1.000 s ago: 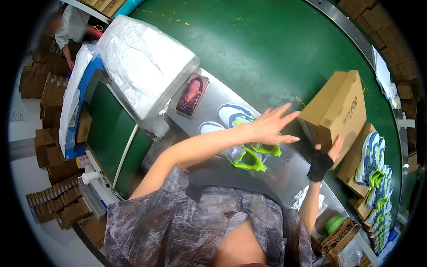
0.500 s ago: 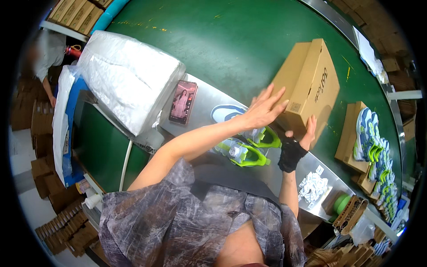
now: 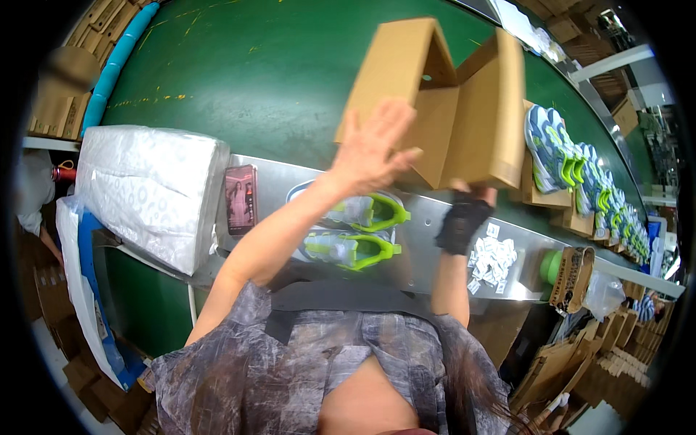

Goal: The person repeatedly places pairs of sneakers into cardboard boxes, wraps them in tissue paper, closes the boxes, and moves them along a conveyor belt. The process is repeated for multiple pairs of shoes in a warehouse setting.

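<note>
A brown cardboard shoebox (image 3: 482, 116) stands open on the bench, its lid swung to the left and its inside showing. My left hand (image 3: 375, 148) is in front of the lid side with fingers spread, slightly blurred, and holds nothing. At the near lower edge of the box, my right hand (image 3: 466, 217), in a black fingerless glove, grips the cardboard; some fingertips are hidden. Below my left forearm lie two sneakers (image 3: 355, 246), pale with bright green heels, on the metal strip (image 3: 417, 254). My forearm covers part of them.
A phone (image 3: 241, 199) lies beside a plastic-wrapped white stack (image 3: 148, 192) at left. Small white packets (image 3: 493, 261) are piled right of my gloved hand. More sneakers (image 3: 554, 152) line the right side on boxes. The green bench surface (image 3: 239, 87) spreads behind. Another person's arm shows far left.
The shoebox was closed and is now open, its lid swung left. My left hand has come off the box with fingers spread. The view has shifted, and the right hand stays at the box.
</note>
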`<control>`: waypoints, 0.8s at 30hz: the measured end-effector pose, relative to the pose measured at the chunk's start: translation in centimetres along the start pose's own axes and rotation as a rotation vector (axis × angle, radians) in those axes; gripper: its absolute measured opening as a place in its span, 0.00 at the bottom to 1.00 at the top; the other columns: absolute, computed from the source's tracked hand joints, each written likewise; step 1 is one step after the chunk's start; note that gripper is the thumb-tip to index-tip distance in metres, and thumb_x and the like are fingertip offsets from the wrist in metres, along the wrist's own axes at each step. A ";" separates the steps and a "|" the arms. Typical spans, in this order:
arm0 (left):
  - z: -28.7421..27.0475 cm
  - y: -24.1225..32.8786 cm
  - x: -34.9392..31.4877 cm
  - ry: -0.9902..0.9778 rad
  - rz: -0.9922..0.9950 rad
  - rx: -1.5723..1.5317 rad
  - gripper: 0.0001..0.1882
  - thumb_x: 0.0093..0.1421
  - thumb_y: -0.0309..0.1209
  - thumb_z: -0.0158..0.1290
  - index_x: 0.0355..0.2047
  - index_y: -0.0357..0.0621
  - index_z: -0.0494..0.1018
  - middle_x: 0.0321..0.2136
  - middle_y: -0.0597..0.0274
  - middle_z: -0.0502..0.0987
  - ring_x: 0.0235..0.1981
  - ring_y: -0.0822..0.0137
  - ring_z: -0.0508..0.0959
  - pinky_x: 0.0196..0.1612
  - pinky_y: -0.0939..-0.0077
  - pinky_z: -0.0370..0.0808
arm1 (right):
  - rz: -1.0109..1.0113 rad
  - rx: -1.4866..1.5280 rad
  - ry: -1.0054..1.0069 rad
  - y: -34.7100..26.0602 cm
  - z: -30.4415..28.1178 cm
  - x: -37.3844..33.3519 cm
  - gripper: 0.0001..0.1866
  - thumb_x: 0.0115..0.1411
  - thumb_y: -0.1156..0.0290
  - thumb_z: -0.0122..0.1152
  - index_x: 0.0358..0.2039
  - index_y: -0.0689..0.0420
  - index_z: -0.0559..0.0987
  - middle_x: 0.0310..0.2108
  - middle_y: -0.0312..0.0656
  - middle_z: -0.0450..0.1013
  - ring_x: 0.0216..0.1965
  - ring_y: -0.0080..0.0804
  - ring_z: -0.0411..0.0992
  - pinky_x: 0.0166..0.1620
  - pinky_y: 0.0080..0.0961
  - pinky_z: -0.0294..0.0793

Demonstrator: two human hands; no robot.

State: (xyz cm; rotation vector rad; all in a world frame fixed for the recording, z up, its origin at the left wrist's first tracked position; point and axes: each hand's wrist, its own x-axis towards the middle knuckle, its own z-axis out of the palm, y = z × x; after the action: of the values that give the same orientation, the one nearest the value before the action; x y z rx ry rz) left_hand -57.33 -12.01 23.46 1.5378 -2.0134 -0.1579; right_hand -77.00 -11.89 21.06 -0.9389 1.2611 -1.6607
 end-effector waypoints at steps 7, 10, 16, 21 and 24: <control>3.3 -12.9 -7.1 -0.033 -0.650 -0.389 0.24 0.51 0.35 0.42 0.50 0.49 0.66 0.27 0.46 0.74 0.31 0.52 0.76 0.35 0.68 0.71 | 0.635 0.176 0.042 4.9 -15.2 7.6 0.20 0.54 0.60 0.54 0.45 0.54 0.70 0.46 0.40 0.67 0.46 0.38 0.67 0.48 0.47 0.63; 2.0 -10.6 -7.6 -0.007 -0.702 -0.412 0.22 0.51 0.34 0.44 0.48 0.46 0.68 0.26 0.45 0.74 0.25 0.51 0.75 0.32 0.64 0.71 | 0.087 -0.609 0.151 8.4 -22.0 8.4 0.17 0.58 0.63 0.50 0.42 0.62 0.72 0.43 0.43 0.69 0.44 0.36 0.68 0.49 0.31 0.64; -1.8 -11.7 -15.1 0.385 -0.753 -0.605 0.20 0.59 0.33 0.48 0.49 0.35 0.66 0.35 0.61 0.74 0.32 0.77 0.74 0.35 0.83 0.70 | -0.012 -1.129 -0.101 11.6 -23.1 5.9 0.16 0.59 0.69 0.46 0.38 0.71 0.73 0.41 0.54 0.70 0.39 0.40 0.69 0.44 0.24 0.64; -11.5 -16.4 -22.5 0.701 -0.905 -0.112 0.12 0.58 0.26 0.43 0.40 0.35 0.72 0.21 0.64 0.72 0.20 0.77 0.66 0.24 0.81 0.65 | -0.298 -1.174 -0.249 11.9 -23.8 2.5 0.10 0.58 0.73 0.49 0.38 0.63 0.74 0.34 0.46 0.72 0.37 0.34 0.69 0.44 0.24 0.66; -15.3 -21.6 -29.1 0.559 -1.019 0.188 0.17 0.54 0.37 0.51 0.41 0.41 0.72 0.29 0.56 0.73 0.30 0.64 0.70 0.35 0.71 0.67 | -0.413 -1.075 -0.261 9.3 -18.2 0.3 0.10 0.57 0.75 0.50 0.39 0.62 0.74 0.35 0.45 0.72 0.38 0.34 0.69 0.46 0.26 0.66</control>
State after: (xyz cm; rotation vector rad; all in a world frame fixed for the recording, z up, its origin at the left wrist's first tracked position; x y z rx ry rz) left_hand -26.78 11.40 15.48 2.2793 -0.7158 0.0710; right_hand -92.11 -7.15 8.08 -2.0814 1.8700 -0.9812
